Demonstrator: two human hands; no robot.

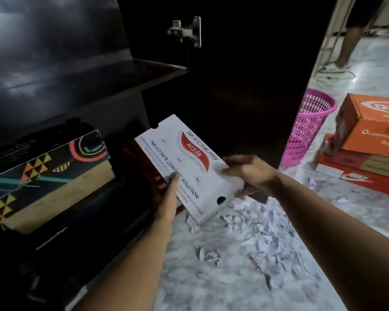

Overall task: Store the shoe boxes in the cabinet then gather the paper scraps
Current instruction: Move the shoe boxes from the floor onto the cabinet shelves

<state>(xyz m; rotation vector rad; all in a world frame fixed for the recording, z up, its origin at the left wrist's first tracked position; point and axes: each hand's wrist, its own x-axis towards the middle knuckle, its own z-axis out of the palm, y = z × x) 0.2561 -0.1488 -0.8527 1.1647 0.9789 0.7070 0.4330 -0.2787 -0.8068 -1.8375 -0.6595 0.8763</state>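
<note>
I hold a white Skechers shoe box (pixel 184 167) tilted at the mouth of the dark cabinet (pixel 81 70). My left hand (pixel 166 198) grips its near left edge, thumb on the lid. My right hand (pixel 247 173) clasps its right end. A patterned black and tan shoe box (pixel 47 180) lies inside the cabinet on the left. A red box (pixel 142 162) shows dimly behind the white one. Orange shoe boxes (pixel 373 131) are stacked on a red Nike box (pixel 364 178) on the floor at right. Torn paper scraps (pixel 252 230) litter the marble floor below my arms.
The cabinet door (pixel 245 75) stands open just right of the white box, its hinge (pixel 186 32) visible at top. A pink plastic basket (pixel 308 126) stands on the floor beyond the door. Another person's legs (pixel 346 46) are at the far right.
</note>
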